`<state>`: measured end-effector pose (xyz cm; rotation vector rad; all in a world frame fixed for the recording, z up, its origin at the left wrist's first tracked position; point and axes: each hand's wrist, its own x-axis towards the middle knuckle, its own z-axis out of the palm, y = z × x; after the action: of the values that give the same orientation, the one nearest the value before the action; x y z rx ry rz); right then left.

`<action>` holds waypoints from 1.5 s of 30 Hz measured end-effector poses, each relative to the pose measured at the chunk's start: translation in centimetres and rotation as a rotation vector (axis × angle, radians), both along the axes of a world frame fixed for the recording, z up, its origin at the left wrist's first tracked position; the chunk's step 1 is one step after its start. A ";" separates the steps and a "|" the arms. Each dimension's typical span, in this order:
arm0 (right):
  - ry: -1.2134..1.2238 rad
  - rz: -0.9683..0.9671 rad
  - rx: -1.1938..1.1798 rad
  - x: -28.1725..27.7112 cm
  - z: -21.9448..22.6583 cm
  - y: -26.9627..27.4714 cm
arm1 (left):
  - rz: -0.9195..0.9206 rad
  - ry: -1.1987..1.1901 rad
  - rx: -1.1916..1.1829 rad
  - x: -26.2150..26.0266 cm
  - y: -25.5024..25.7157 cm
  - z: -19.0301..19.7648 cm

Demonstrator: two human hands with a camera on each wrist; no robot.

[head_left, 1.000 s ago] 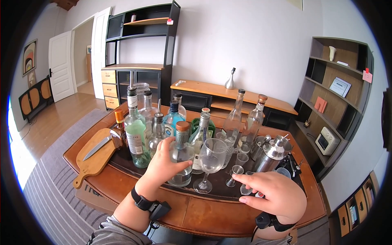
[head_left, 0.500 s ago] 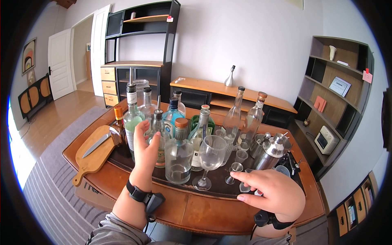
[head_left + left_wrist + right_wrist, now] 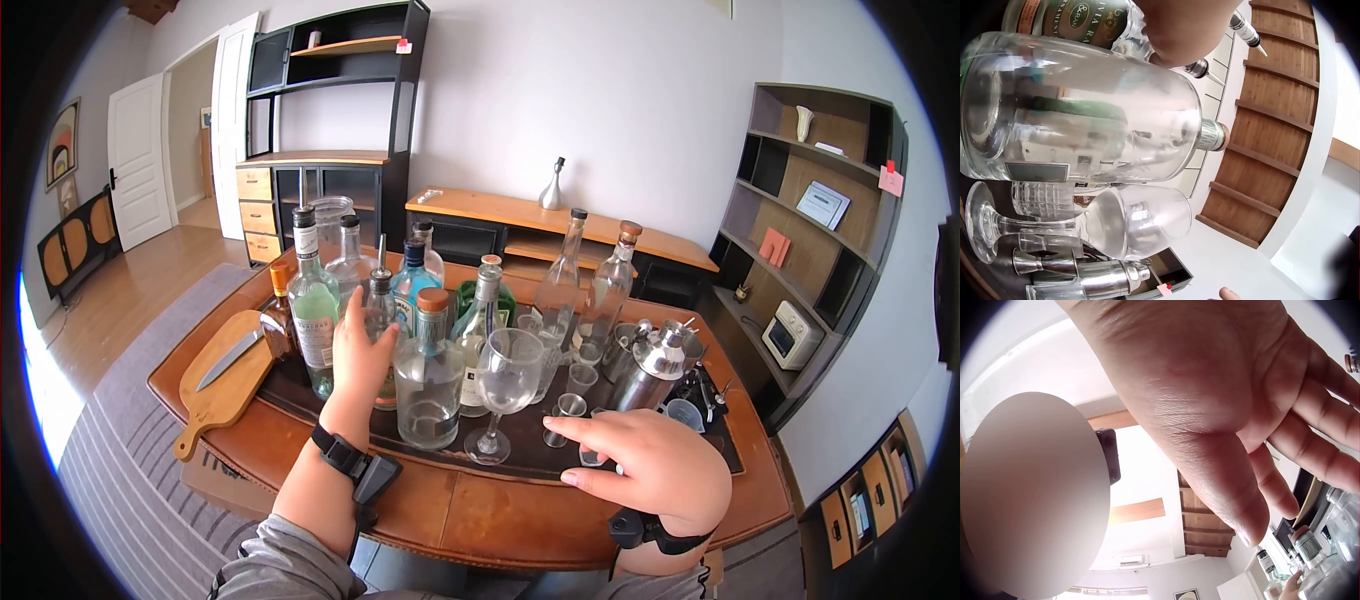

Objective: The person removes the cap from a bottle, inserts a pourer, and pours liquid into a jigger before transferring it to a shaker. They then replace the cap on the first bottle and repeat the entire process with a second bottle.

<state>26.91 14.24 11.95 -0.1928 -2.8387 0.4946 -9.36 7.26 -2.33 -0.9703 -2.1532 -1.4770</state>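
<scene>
My left hand (image 3: 362,365) reaches to a bottle with a metal pourer (image 3: 380,285), fingers on its left and thumb overlapping its front. In the left wrist view that bottle's green label (image 3: 1082,19) appears beside the hand. Just right of this hand stands a clear, cork-topped bottle (image 3: 428,385) with some clear liquid in it. A stemmed glass (image 3: 507,375) is beside it. Over the front right of the table hovers my right hand (image 3: 650,455), fingers loosely extended near a metal jigger (image 3: 570,405). The right wrist view shows its bare palm (image 3: 1210,381).
Several other bottles crowd behind, including a green-tinted bottle (image 3: 315,325) and an amber one (image 3: 280,315). Left lies a cutting board (image 3: 240,385) with a knife (image 3: 232,358). Right are a cocktail shaker (image 3: 645,375) and small bar tools. The leather-topped table (image 3: 490,520) has a rounded front edge.
My left hand has left the clear cork-topped bottle and moved left to the bottle with the pourer. The right hand has stayed over the jigger. The view has shifted slightly.
</scene>
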 end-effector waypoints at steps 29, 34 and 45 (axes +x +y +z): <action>0.082 -0.029 0.007 1.8 0.9 0.7 | -0.193 0.169 0.851 7.6 -10.5 4.3; 0.015 -0.093 -0.032 1.8 1.5 1.1 | -0.396 0.109 0.993 8.9 -12.8 4.6; 0.127 -0.018 -0.008 1.8 0.9 1.5 | -0.932 -0.475 0.647 10.9 -10.8 6.4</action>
<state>28.73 15.70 12.85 -0.1811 -2.7100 0.4961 1.51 -3.52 4.10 -1.5401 -1.2264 -2.8215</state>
